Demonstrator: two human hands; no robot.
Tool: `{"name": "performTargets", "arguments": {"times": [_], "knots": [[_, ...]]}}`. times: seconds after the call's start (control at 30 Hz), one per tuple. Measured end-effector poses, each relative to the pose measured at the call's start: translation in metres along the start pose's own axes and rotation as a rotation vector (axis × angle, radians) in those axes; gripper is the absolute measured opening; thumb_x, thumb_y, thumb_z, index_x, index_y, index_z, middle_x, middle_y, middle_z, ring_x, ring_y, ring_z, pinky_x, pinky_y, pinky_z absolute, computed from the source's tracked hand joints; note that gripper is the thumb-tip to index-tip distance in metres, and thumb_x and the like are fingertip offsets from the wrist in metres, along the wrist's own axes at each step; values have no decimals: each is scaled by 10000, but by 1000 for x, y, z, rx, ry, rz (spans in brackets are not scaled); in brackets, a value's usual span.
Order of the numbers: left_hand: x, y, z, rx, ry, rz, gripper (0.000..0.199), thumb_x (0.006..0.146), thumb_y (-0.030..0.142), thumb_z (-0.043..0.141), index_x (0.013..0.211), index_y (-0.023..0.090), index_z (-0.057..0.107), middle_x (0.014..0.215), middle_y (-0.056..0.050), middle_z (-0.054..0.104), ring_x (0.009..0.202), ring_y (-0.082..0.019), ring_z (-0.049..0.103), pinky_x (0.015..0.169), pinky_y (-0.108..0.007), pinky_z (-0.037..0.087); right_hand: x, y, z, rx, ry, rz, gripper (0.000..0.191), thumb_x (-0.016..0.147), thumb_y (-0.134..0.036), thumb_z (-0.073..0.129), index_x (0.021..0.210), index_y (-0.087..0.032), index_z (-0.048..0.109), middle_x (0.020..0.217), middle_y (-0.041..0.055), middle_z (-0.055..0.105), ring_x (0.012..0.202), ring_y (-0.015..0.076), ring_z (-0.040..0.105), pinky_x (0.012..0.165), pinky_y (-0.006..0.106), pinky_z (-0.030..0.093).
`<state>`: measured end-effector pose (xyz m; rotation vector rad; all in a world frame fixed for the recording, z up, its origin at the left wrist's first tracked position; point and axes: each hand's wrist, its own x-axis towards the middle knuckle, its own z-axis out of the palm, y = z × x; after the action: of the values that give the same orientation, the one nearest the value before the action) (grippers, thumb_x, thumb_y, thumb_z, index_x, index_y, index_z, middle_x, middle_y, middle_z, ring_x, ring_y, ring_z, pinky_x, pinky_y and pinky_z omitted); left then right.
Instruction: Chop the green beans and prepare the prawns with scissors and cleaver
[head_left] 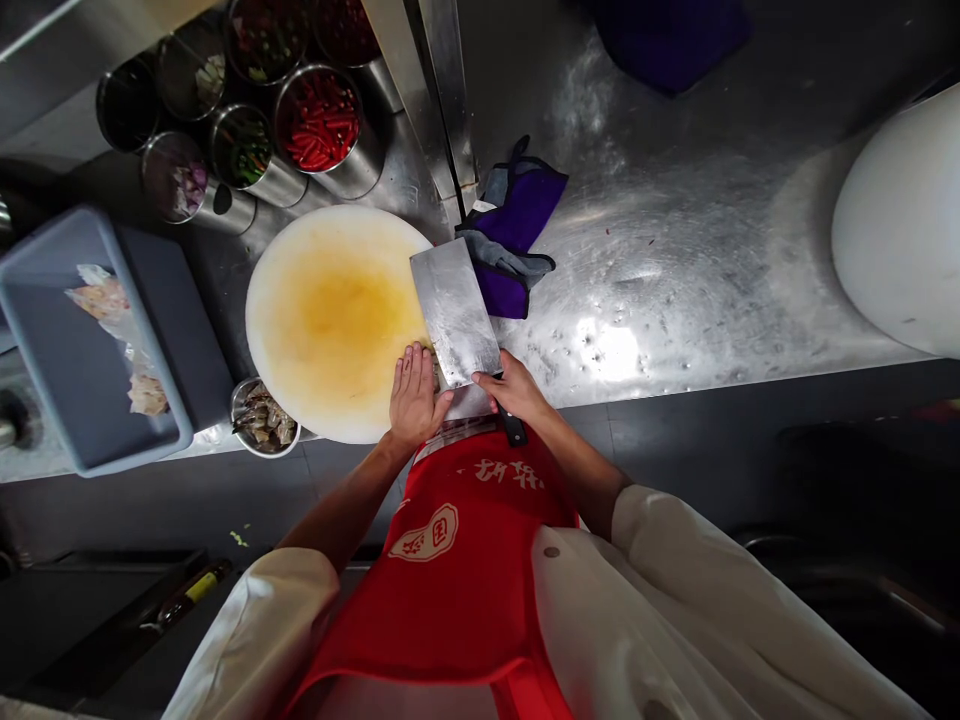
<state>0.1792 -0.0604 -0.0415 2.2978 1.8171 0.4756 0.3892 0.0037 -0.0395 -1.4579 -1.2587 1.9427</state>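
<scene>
My right hand is closed on a cleaver, with its fingers at the base of the broad blade and the black handle pointing toward my apron. The blade lies over the right edge of a round white cutting board stained yellow in the middle. Flat on the board's near right edge rests my left hand, fingers stretched out close to the blade. Something small and greyish shows between that hand and the cleaver; its kind is unclear. A small bowl of raw shrimp sits at the board's lower left.
Left stands a grey plastic bin with a plastic bag inside. Steel canisters hold red chilies, green chilies and chopped onion. Purple-grey cloth lies beyond the cleaver on the steel counter. A large white rounded object is far right.
</scene>
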Motion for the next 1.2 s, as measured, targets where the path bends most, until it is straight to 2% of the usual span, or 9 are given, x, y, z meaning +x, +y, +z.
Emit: {"name": "performTargets", "arguments": {"times": [0.43,0.57,0.73,1.2], "knots": [[-1,-2,1,-43,-52,-48,814,998,592,342,1617,88,182,1667,-192,182,1559,-323,123,1265,-556,152,1,-9,1,-46,15,-9,269,846,-321,682,904,-261,426,514,-100,522,364,138,536,347,248,408],[0,-3,0,-43,-41,-38,864,976,634,369,1610,73,202,1659,-206,204,1555,-338,137,1267,-551,142,-11,-13,-1,-102,37,-38,254,849,-289,675,890,-257,426,511,-97,536,362,138,546,357,247,403],[0,-2,0,-50,-56,-37,903,955,665,398,1611,77,198,1654,-210,220,1553,-348,141,1266,-554,134,-32,-9,-8,-172,-8,-7,249,870,-292,657,857,-262,410,464,-100,511,358,150,544,372,254,393],[1,-2,0,-18,-76,-50,909,964,689,320,1610,62,191,1659,-213,202,1559,-338,114,1266,-537,105,-46,-6,-22,-242,-104,41,222,899,-358,602,899,-254,406,471,-104,504,401,165,568,421,258,406]]}}
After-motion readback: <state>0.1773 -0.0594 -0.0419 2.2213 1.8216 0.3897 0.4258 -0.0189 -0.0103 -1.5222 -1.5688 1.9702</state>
